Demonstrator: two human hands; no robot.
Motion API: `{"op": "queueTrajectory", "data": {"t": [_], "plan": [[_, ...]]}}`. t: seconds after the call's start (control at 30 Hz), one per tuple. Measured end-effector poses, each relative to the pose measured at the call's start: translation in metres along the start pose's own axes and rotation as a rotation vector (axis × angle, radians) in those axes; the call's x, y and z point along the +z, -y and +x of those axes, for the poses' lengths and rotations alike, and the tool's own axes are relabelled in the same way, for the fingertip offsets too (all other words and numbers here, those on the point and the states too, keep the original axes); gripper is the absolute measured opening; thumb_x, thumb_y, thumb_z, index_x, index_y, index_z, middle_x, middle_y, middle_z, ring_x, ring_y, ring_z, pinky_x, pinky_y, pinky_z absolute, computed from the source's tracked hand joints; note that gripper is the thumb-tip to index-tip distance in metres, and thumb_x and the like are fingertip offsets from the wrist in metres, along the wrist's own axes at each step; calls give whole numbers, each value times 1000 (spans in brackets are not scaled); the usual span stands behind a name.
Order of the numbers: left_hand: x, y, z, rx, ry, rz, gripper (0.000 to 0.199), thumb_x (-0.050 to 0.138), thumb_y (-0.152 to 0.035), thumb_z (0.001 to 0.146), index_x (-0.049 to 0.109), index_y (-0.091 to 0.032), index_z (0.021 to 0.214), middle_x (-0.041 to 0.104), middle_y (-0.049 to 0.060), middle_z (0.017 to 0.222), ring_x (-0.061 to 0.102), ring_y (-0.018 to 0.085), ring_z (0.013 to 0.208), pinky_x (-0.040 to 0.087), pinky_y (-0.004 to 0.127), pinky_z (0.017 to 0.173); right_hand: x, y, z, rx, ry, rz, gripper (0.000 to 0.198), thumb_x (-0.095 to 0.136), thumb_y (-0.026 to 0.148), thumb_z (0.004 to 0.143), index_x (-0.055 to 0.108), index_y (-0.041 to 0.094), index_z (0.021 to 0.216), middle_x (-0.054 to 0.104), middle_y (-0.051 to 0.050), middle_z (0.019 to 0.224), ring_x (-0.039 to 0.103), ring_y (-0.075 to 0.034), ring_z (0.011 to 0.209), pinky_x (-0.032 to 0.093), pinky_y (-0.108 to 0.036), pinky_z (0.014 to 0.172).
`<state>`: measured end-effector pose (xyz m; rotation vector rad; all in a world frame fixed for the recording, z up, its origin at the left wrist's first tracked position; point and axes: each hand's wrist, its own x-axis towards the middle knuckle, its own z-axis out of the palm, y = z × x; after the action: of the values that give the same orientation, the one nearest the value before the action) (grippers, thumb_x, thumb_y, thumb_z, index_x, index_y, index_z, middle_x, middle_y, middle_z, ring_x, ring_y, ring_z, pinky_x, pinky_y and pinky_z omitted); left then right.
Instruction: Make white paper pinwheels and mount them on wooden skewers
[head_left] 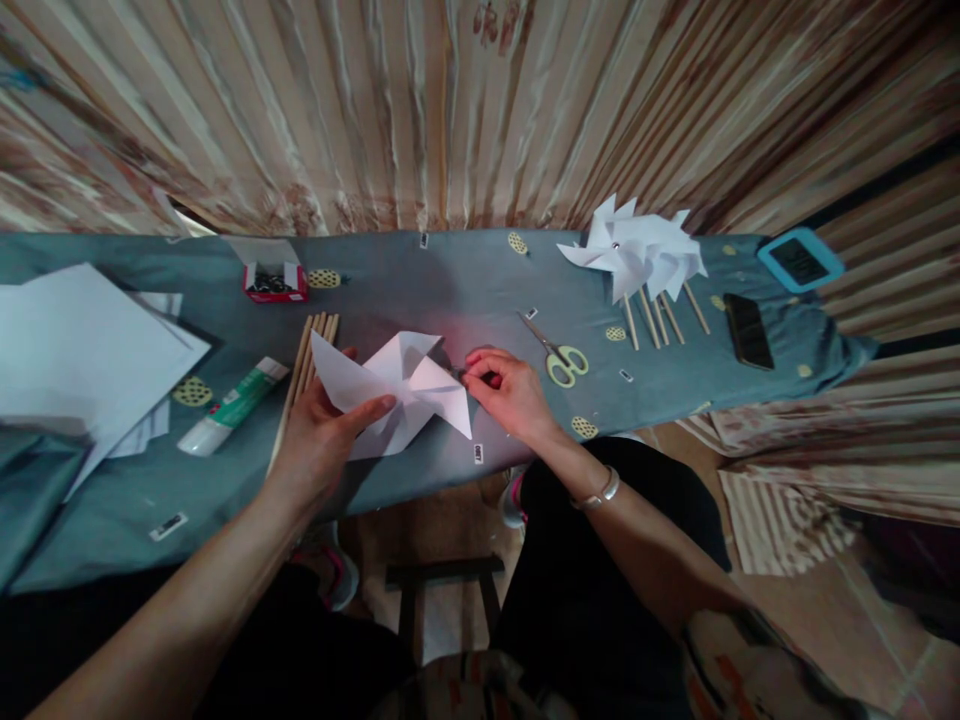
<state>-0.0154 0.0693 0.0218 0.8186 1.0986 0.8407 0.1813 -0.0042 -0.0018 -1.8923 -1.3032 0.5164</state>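
Observation:
A white paper pinwheel [405, 390] with folded blades is in my left hand [322, 420], its thumb pressed on the paper near the middle and the fingers hidden underneath. Close to the pinwheel's right blade, my right hand [506, 390] is closed in a pinch. Whatever those fingertips hold is too small and dark to name. Several wooden sticks [301, 372] lie side by side on the cloth, partly behind my left hand and the pinwheel. To the right of my right hand rest scissors [559, 358] with pale green handles.
White paper sheets [82, 350] are stacked at the left, near a glue stick [234, 405]. An opened small red box [276, 285] holds dark small pieces. Finished pinwheels [641, 250] on sticks lie back right, near a phone [748, 330] and a blue-framed device [801, 260]. A curtain [390, 120] hangs behind.

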Motion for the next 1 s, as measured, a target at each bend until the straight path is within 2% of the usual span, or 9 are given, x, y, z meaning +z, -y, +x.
{"op": "queueTrajectory", "data": {"t": [0.2,0.37,0.53,0.7,0.8,1.0], "plan": [[0,4,0,-14,20,-7,62,86,-10,46,64,-22,104,71,2,81,65,18,67,54,28,58,0,0,2,11,-1,3,12,66,13,74,64,21,66,69,-2,98,64,-14,84,51,-29,73],[1,2,0,-39,16,17,69,86,-7,45,63,-21,108,72,3,82,67,20,71,55,31,62,-1,0,0,28,34,81,9,66,13,73,66,21,76,66,-3,102,65,-14,87,54,-27,71],[-1,3,0,-8,33,52,68,86,-7,48,63,-19,111,72,6,84,68,24,75,56,35,65,-3,1,-5,-4,60,-12,10,65,12,73,65,22,70,66,-2,106,64,-16,90,54,-31,74],[-2,5,0,25,55,112,76,85,-14,49,58,-15,119,72,8,89,68,22,76,57,34,69,-6,3,-8,-39,84,-88,13,61,9,74,62,22,71,65,-3,112,63,-19,100,54,-36,80],[-3,6,0,44,85,154,79,83,-20,52,54,-14,125,71,7,94,68,23,82,57,37,76,-7,5,-11,-91,90,-145,15,58,8,75,61,22,73,65,-4,114,61,-21,107,51,-40,90],[0,2,-2,60,89,161,79,81,-21,55,52,-13,127,71,9,99,68,24,87,57,37,80,-8,3,-12,-115,62,-148,14,57,8,76,60,21,72,65,-6,115,61,-21,109,48,-42,96]]}}
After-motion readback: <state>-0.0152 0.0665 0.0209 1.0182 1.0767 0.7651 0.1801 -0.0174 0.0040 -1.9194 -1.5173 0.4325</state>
